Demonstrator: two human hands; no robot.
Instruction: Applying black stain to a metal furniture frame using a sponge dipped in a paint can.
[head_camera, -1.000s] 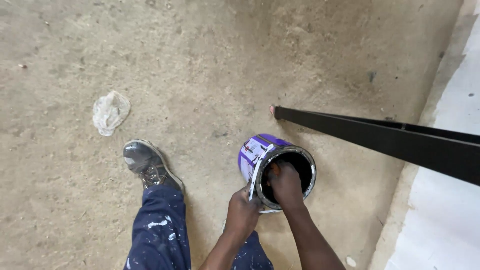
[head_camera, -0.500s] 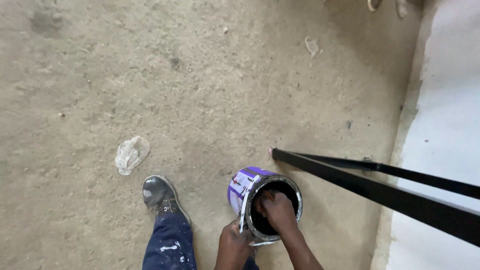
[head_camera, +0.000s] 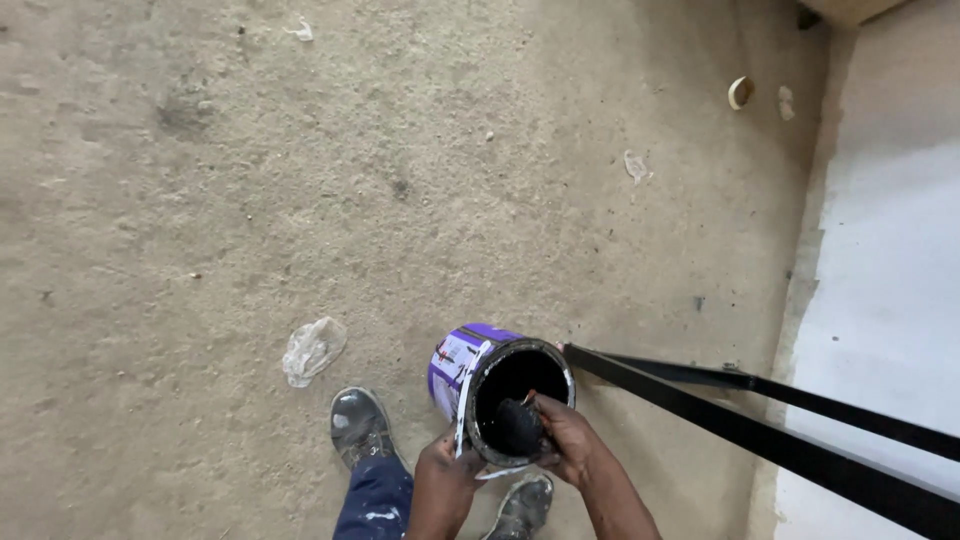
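Paint can (head_camera: 478, 385), purple with black inside, sits tilted low in the frame's centre on the concrete floor (head_camera: 250, 180). I see my left hand (head_camera: 447, 472) gripping its rim, my right hand (head_camera: 565, 438) closed on a black-soaked brush (head_camera: 518, 428) inside it.

Light: soft, even daylight, brightest on the pale wall (head_camera: 890, 260) at right
Shadows: faint
Focus: sharp, slight edge distortion

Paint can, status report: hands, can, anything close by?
Left hand grips the paint can at its near rim. Right hand dips a black-coated object into the can's mouth. Black metal bars run right beside the can.
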